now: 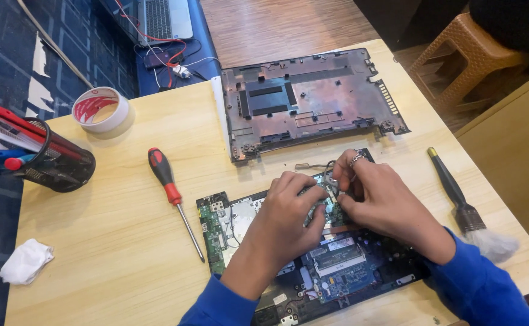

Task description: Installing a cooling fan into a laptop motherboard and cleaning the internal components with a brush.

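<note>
An opened laptop lies on the wooden table with its green circuit board and memory module exposed. My left hand rests on the middle of the board, fingers curled down onto a part. My right hand, a ring on one finger, pinches something small near the board's upper edge, beside a dark cable. What the fingertips grip is hidden. Both sleeves are blue.
The removed bottom cover lies upside down behind the laptop. A red-and-black screwdriver lies to the left, a brush to the right. A tape roll, a mesh pen holder and a white cloth sit at the left.
</note>
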